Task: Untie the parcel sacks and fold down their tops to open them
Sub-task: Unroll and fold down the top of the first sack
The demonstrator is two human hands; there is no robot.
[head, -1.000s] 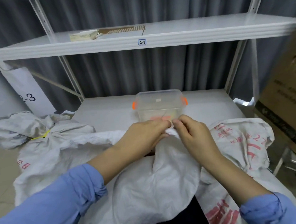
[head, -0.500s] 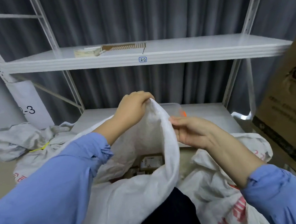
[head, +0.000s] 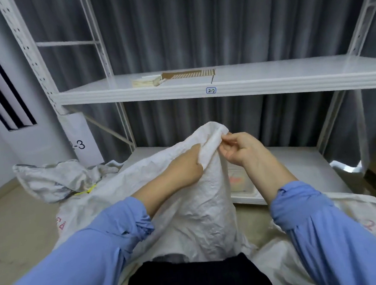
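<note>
Sack stood in the near middle, between the person's arms and in front of the lower shelf. Half a second before, its mouth was pulled wide and parcels showed inside. Now the top edge was drawn up into a peak and the inside was hidden. Left hand clenched a bunch of cloth just under the peak. Right hand pinched the rim at the peak between thumb and fingers. No tie seen on this top, so judged untied. The fold-down was not yet made; rolling the rim outward looked the likely next step.

Count: three sacks.
- The held one.
- A second sack at far left, closed by one yellow tie.
- A third sack at near right, mouth unclear.

One clear plastic box sat on the lower shelf, partly behind the held sack.
</note>
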